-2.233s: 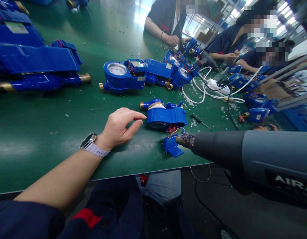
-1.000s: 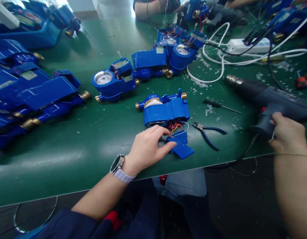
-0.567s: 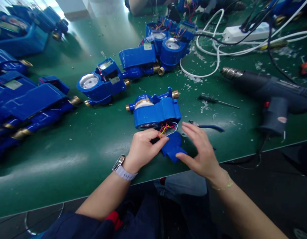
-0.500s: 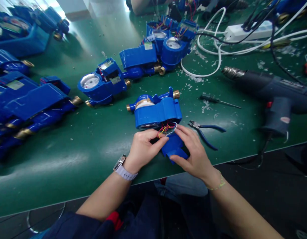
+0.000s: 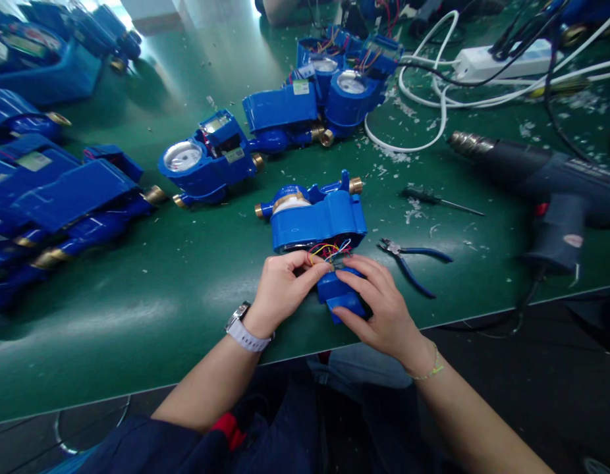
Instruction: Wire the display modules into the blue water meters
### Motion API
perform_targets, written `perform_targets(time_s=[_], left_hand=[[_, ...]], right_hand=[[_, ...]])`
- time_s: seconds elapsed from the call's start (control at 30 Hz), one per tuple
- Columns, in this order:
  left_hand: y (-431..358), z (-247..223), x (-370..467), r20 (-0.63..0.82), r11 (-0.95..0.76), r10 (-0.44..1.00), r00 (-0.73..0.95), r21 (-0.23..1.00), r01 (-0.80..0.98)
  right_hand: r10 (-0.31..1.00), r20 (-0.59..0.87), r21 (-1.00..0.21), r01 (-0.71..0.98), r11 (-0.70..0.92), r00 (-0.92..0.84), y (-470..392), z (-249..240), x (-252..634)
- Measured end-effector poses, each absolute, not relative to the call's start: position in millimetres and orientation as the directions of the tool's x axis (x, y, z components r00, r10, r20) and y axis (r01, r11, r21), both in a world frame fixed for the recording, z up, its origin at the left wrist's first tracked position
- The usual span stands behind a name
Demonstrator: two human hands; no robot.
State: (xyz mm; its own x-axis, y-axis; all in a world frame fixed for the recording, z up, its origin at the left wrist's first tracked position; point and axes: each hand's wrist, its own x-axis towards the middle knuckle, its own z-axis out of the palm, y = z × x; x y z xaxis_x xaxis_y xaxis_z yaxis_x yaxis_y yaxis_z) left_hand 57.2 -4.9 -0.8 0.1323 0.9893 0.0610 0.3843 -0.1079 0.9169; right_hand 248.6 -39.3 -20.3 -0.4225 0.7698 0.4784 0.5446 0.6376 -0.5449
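Note:
A blue water meter with brass ends lies on its side before me. Thin red, yellow and white wires run from its opening to a small blue plastic cover at the table's near edge. My left hand is closed, thumb and forefinger pinching at the wire ends; the tips partly hide what they grip. My right hand grips the cover, fingers across its top and thumb at the lower edge. Part of a circuit board shows between the hands.
Cutting pliers, a screwdriver and a heat gun lie to the right. Behind is a white power strip with looped cables. More blue meters stand at the back and left. White scraps litter the green table.
My right fingers have moved down from the wires onto the cover. The wires between the hands now arch more openly. The whole view has shifted slightly.

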Motion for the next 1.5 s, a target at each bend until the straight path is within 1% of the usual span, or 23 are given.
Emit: perform_targets(time_s=[0.13,0.23,0.3,0.33,0.37,0.47,0.53,0.63,0.73,0.8,0.87,0.97,1.07,1.23,1.3,1.4,1.5], left_hand=[[-4.3,1.6,47.8,0.158,-0.163,0.986,0.047,0.888,0.430],[-4.7,4.8,34.5,0.252,-0.216,0.967,-0.049,0.904,0.369],[-5.8,7.3,26.4,0.252,-0.215,0.964,-0.083,0.925,0.312],[-6.5,8.3,23.8,0.223,-0.194,0.973,-0.063,0.932,0.307],[-7.4,9.0,22.5,0.175,-0.163,0.985,-0.007,0.932,0.323],[-9.8,8.5,26.5,-0.015,-0.087,0.969,0.246,0.914,0.396],[-10.5,6.0,33.5,-0.065,-0.075,0.939,0.337,0.919,0.387],[-10.2,1.4,43.2,-0.031,-0.082,0.948,0.317,0.937,0.338],[-9.6,-2.7,46.8,0.012,-0.102,0.964,0.265,0.938,0.331],[-9.4,-4.6,45.7,0.011,-0.095,0.969,0.248,0.940,0.327],[-9.3,-5.4,43.0,-0.022,-0.062,0.963,0.269,0.953,0.298],[-9.5,-4.4,38.5,-0.113,0.025,0.922,0.370,0.972,0.234],[-10.8,-2.4,35.9,-0.148,0.048,0.896,0.420,0.970,0.239],[-14.8,-2.0,36.9,-0.009,-0.117,0.913,0.408,0.952,0.283],[-16.0,-3.2,38.1,0.055,-0.191,0.916,0.396,0.930,0.312],[-16.7,-5.0,39.4,0.133,-0.277,0.914,0.382,0.894,0.353],[-17.0,-6.2,39.7,0.185,-0.334,0.902,0.390,0.872,0.358]], right_hand=[[0.761,0.484,-0.517,0.560,0.647,-0.433,-39.3,-20.6,247.2],[0.759,0.486,-0.508,0.567,0.649,-0.433,-39.7,-21.0,246.8],[0.763,0.484,-0.509,0.571,0.643,-0.428,-40.0,-21.1,246.8],[0.766,0.482,-0.509,0.575,0.640,-0.426,-40.1,-21.3,246.7],[0.768,0.481,-0.509,0.578,0.638,-0.423,-40.1,-21.4,246.5],[0.770,0.485,-0.504,0.587,0.634,-0.415,-40.0,-22.3,245.1],[0.773,0.484,-0.503,0.593,0.629,-0.409,-40.1,-23.1,243.8],[0.779,0.483,-0.501,0.604,0.620,-0.399,-41.3,-23.6,242.5],[0.782,0.485,-0.498,0.612,0.615,-0.391,-43.1,-23.1,242.2],[0.780,0.490,-0.490,0.617,0.616,-0.389,-43.9,-22.7,242.1],[0.775,0.497,-0.480,0.620,0.620,-0.390,-44.1,-22.4,241.8],[0.776,0.501,-0.477,0.626,0.617,-0.384,-43.5,-22.0,240.8],[0.780,0.507,-0.477,0.634,0.609,-0.368,-42.0,-19.8,239.2],[0.759,0.544,-0.476,0.613,0.630,-0.358,-39.3,-12.0,232.3],[0.766,0.550,-0.507,0.596,0.622,-0.331,-38.8,-8.4,228.0],[0.806,0.537,-0.575,0.590,0.566,-0.249,-37.0,-2.9,221.7],[0.831,0.514,-0.602,0.600,0.527,-0.215,-32.2,1.9,217.5]])
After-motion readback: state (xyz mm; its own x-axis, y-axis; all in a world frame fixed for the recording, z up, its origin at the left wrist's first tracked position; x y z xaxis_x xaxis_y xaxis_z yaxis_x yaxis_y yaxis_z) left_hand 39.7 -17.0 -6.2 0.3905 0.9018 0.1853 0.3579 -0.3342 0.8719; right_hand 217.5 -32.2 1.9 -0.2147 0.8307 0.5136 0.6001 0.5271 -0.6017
